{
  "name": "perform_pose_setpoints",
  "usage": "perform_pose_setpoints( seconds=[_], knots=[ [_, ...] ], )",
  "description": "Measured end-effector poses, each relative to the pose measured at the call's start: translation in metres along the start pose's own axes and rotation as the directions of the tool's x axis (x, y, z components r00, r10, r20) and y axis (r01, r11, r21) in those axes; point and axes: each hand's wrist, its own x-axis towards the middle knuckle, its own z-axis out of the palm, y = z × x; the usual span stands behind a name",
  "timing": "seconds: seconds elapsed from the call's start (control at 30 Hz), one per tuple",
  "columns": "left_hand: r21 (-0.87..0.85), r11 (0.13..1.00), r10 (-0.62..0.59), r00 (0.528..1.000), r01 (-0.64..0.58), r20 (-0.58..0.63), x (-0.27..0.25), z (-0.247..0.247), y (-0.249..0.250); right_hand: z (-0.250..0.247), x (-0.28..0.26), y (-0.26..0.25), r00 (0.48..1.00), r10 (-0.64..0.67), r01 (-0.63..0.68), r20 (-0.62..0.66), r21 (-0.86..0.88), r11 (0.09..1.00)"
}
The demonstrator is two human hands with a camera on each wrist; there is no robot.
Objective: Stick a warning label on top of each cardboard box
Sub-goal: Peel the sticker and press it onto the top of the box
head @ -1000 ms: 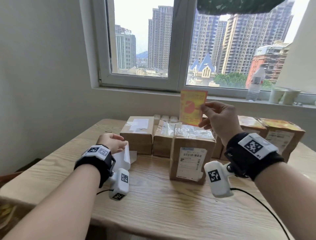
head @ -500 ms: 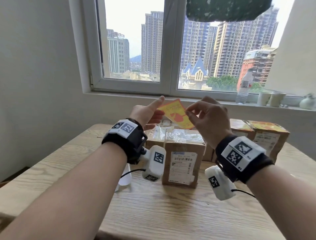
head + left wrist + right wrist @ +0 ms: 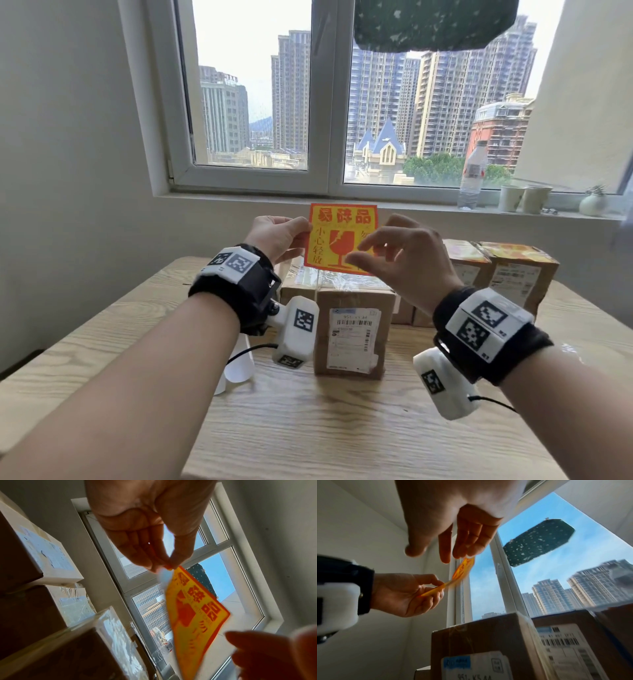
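Note:
I hold a yellow warning label (image 3: pixel 342 236) with red print upright in the air, above the cardboard boxes. My left hand (image 3: pixel 303 240) pinches its left edge between thumb and fingers (image 3: pixel 161 565). My right hand (image 3: pixel 363 255) is at the label's right side. In the right wrist view its fingers (image 3: pixel 465 553) lie straight against the label (image 3: pixel 462 570) and the thumb stands apart. Right below stands the nearest box (image 3: pixel 352 329), brown with a white shipping slip and clear tape on top. Two boxes at the right (image 3: pixel 466 253) (image 3: pixel 513 253) carry yellow labels on top.
More brown boxes stand in a row behind the front one on the wooden table (image 3: pixel 308 428). White backing sheets (image 3: pixel 236 370) lie left of the front box. On the window sill are a water bottle (image 3: pixel 474 174), two cups (image 3: pixel 524 198) and a small vase (image 3: pixel 592 204).
My left hand rose from the table and took the label's left edge. The label turned from tilted to upright, facing me. My right hand's pinch on it loosened.

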Motion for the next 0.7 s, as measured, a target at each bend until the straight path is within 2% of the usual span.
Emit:
perform_pose_setpoints(
  seconds=[0.1, 0.13, 0.2, 0.3, 0.47, 0.57, 0.63, 0.7],
  knots=[
    [-0.004, 1.000, 0.007, 1.000, -0.007, 0.026, 0.000, 0.000, -0.002, -0.002, 0.002, 0.017, 0.973, 0.209, -0.199, -0.094, 0.104, 0.974],
    [-0.005, 1.000, 0.004, 1.000, -0.004, 0.029, -0.001, 0.001, -0.003, -0.003, 0.003, 0.024, 0.957, 0.280, -0.267, -0.080, 0.141, 0.953],
    [-0.021, 1.000, -0.004, 1.000, 0.005, 0.031, 0.000, 0.002, -0.006, -0.004, 0.005, 0.032, 0.923, 0.383, -0.379, 0.037, 0.265, 0.887],
    [-0.030, 0.999, -0.012, 0.998, 0.014, 0.056, 0.003, 0.004, -0.010, -0.003, 0.005, 0.033, 0.893, 0.415, -0.449, 0.174, 0.390, 0.804],
    [-0.114, 0.993, -0.023, 0.994, 0.035, 0.103, 0.004, 0.010, -0.012, 0.004, 0.010, 0.039, 0.854, 0.492, -0.516, 0.172, 0.404, 0.755],
    [-0.152, 0.987, -0.032, 0.992, 0.051, 0.124, 0.005, 0.012, -0.014, 0.005, 0.012, 0.040, 0.802, 0.539, -0.592, 0.258, 0.465, 0.658],
    [-0.120, 0.992, -0.030, 0.992, 0.045, 0.124, 0.006, 0.013, -0.018, 0.005, 0.011, 0.040, 0.783, 0.571, -0.607, 0.248, 0.507, 0.612],
    [-0.054, 0.998, -0.025, 0.994, 0.031, 0.104, 0.007, 0.016, -0.022, 0.008, 0.011, 0.044, 0.780, 0.587, -0.607, 0.215, 0.486, 0.629]
  ],
)
